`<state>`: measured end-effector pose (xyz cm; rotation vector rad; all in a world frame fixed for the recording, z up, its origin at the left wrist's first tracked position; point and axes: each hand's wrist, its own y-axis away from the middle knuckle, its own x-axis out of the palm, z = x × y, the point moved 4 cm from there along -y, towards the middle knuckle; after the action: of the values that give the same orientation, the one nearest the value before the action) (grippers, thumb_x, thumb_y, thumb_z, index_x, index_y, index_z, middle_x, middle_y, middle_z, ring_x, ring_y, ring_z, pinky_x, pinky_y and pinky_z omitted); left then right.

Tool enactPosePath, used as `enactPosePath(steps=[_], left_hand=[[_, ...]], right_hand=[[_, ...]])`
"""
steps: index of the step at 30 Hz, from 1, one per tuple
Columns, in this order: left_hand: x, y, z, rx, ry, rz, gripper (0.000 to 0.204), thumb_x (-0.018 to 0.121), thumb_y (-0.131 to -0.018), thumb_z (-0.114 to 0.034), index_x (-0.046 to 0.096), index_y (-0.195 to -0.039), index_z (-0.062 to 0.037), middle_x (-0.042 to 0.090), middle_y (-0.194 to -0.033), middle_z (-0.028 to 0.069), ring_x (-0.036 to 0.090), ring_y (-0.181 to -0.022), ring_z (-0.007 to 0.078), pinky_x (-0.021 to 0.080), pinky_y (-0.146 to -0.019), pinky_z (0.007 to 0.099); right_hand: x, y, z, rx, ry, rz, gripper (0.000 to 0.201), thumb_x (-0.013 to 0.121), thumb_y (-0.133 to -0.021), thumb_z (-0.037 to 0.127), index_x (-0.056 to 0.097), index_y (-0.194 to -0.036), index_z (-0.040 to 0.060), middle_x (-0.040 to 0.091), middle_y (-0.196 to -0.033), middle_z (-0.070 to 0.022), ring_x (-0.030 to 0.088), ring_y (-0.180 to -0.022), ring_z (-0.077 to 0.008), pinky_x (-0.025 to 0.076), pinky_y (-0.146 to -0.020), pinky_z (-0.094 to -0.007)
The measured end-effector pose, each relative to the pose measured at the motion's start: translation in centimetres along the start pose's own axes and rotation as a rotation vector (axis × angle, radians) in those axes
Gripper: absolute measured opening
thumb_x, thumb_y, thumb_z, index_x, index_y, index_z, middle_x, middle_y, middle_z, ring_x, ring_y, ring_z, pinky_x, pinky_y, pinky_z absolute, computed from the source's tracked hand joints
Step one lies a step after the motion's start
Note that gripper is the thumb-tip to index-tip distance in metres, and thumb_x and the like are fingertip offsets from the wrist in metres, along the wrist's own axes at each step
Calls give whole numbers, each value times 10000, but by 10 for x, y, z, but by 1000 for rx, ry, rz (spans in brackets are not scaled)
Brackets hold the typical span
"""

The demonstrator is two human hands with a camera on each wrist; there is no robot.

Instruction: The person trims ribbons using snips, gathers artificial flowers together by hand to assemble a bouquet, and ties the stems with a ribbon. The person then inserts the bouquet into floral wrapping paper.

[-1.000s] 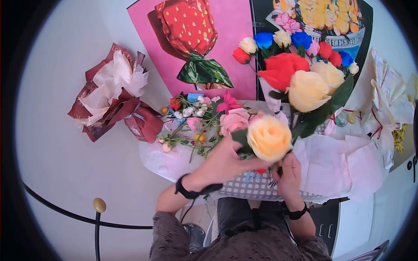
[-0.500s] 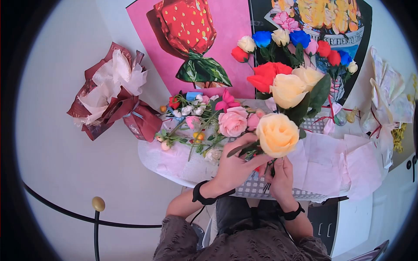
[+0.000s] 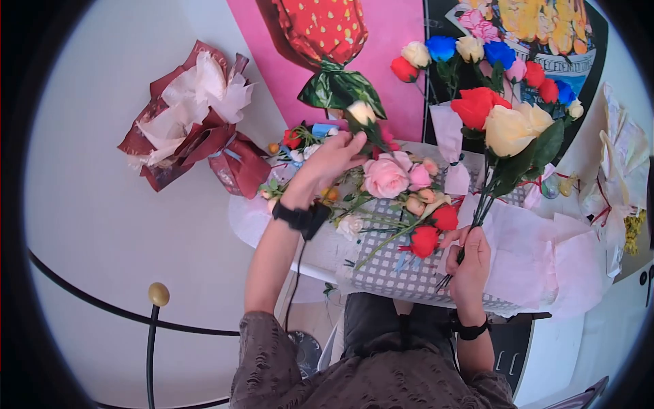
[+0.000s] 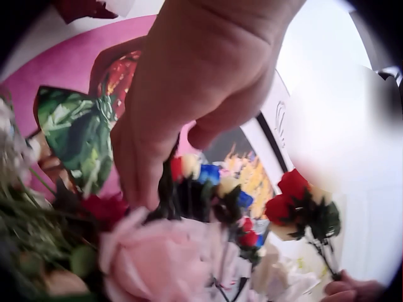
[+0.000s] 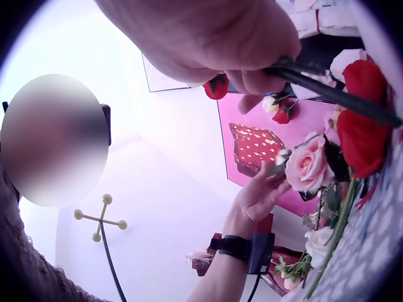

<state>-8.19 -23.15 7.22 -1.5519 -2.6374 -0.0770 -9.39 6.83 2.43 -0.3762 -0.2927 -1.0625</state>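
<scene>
My right hand (image 3: 471,262) grips the dark stems (image 3: 482,204) of a bunch with a red rose (image 3: 477,107) and cream roses (image 3: 507,129), tilted up over the table. In the right wrist view, this hand (image 5: 214,31) curls round the stems (image 5: 340,94). Farther left, my left hand (image 3: 327,167) pinches a pale rose (image 3: 361,112) with dark leaves, just behind a pink rose (image 3: 386,176). The left wrist view shows the left hand (image 4: 195,75) pointing down above the pink rose (image 4: 157,258), its fingertips partly hidden.
Loose flowers, including red roses (image 3: 424,241) and a white one (image 3: 349,226), lie on the checked cloth (image 3: 381,273). Pink paper (image 3: 518,252) is at the right, a burgundy wrapper (image 3: 235,163) at the left. Upright small roses (image 3: 501,54) stand before the pictures.
My left hand has left the bunch, moving left and forward, with a pale rose at its fingertips. The bunch in my right hand has shifted right; the large yellow rose beside it is gone.
</scene>
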Motion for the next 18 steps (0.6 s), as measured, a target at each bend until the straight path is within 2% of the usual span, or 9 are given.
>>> enactPosePath(steps=[1,3,6,7,8,10,11,13,18], left_hand=[[-13,-6,-5,-2,1,-14,251,565,-930,-200,572,-1039,27,656,-880,79,639,-779,188,517,-662,316],[-40,-4,-34,260,-1274,-199,212,549,-908,-159,592,-1007,23,669,-846,127,653,-777,204,512,-679,310],[-73,0,-36,348,-1075,-271,204,546,-882,-151,611,-988,10,668,-827,158,658,-772,239,503,-692,324],[-79,3,-28,348,-1166,-193,238,574,-876,-208,612,-976,5,672,-847,162,655,-767,281,501,-711,355],[-81,8,-21,344,-1167,-197,238,574,-876,-208,612,-976,5,672,-847,162,655,-767,281,501,-711,355],[-76,14,7,109,-1371,85,271,641,-831,-234,597,-948,7,664,-820,158,650,-765,304,494,-707,388],[-74,19,17,107,-1371,78,271,641,-831,-234,597,-948,7,664,-820,158,650,-765,304,494,-707,388],[-64,28,34,230,-1372,100,345,709,-772,-228,565,-973,12,651,-790,163,644,-769,322,487,-687,411],[-60,36,51,256,-1317,21,442,743,-731,-198,521,-1049,13,642,-775,167,636,-777,346,476,-668,435]], right_hand=[[1,1,0,16,-15,3,354,319,-1028,323,413,-791,77,582,-712,-95,291,-406,-31,218,-363,-193],[-6,5,-3,30,-27,20,354,324,-1027,327,413,-789,81,576,-704,-91,287,-405,-29,211,-362,-193],[-9,6,-2,24,-21,12,350,341,-1023,337,411,-784,91,525,-655,-56,275,-407,-30,203,-364,-195],[-9,6,-2,48,-31,9,350,346,-1021,341,409,-785,91,500,-640,-41,273,-409,-32,203,-365,-196],[-9,6,-2,74,-40,8,349,352,-1019,345,407,-786,91,475,-626,-26,271,-411,-35,203,-366,-198],[-5,6,-2,84,-37,17,348,357,-1018,347,408,-788,90,458,-620,-19,270,-415,-36,203,-367,-199],[-2,5,-3,90,-35,19,348,362,-1016,350,408,-791,89,441,-614,-12,269,-419,-38,202,-368,-200],[0,5,-7,103,-41,30,348,363,-1015,352,409,-793,87,439,-613,-13,270,-421,-38,201,-367,-199],[1,6,-11,130,-46,38,348,367,-1013,355,411,-799,84,428,-609,-12,271,-426,-37,198,-366,-199]])
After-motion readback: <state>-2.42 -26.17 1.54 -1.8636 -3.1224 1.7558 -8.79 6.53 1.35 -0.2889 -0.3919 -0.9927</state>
